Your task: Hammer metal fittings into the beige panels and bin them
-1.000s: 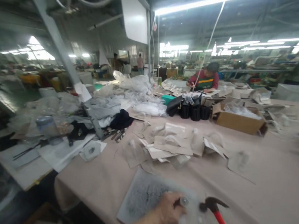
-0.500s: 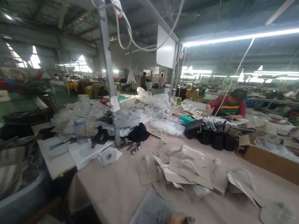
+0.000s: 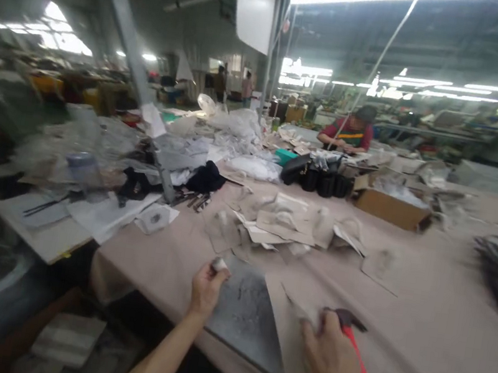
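Near the table's (image 3: 148, 271) edge, the left hand (image 3: 207, 287) pinches a small cylindrical tool (image 3: 219, 264) beside the grey board (image 3: 251, 322); the right hand (image 3: 334, 357) meets a pale panel (image 3: 304, 307), its grip too blurred to tell. A sideways forearm sweep could knock the adjacent hammer (image 3: 361, 363).

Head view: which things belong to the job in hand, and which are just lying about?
Likely the job's:
small tool in the left hand
grey slab
blurred pale piece at the right hand
red-handled hammer

Seemingly just lying about:
black objects
cardboard box
dark cloth
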`<act>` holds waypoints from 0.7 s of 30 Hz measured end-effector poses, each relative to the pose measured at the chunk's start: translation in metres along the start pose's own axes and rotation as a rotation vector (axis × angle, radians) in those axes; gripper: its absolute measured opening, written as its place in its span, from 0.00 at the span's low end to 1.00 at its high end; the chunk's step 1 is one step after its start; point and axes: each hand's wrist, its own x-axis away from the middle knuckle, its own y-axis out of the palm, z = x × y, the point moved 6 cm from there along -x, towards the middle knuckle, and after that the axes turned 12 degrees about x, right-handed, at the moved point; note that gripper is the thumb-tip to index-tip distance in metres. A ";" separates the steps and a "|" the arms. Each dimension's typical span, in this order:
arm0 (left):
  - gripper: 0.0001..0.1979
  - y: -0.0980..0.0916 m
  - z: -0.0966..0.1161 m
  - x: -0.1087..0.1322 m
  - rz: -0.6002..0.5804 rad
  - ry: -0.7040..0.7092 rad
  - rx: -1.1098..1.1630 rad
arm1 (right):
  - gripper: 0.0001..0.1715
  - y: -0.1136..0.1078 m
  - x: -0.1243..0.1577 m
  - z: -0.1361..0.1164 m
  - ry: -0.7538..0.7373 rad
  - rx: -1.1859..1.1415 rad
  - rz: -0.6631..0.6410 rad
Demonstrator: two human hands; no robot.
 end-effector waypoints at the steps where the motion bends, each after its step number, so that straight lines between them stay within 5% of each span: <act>1: 0.16 -0.006 -0.007 0.003 -0.007 -0.022 -0.030 | 0.18 0.005 0.005 -0.007 0.000 -0.007 -0.045; 6: 0.18 -0.013 -0.024 0.021 -0.100 -0.069 -0.117 | 0.25 0.033 0.036 -0.030 0.022 -0.104 -0.178; 15: 0.20 0.016 -0.040 0.021 -0.303 -0.059 -0.187 | 0.35 0.066 0.072 -0.044 0.035 -0.320 -0.268; 18: 0.21 0.017 -0.044 0.023 -0.324 -0.061 -0.209 | 0.34 0.074 0.074 -0.040 0.104 -0.544 -0.224; 21: 0.21 0.016 -0.043 0.024 -0.337 -0.058 -0.229 | 0.28 0.083 0.069 -0.027 0.288 -1.054 -0.214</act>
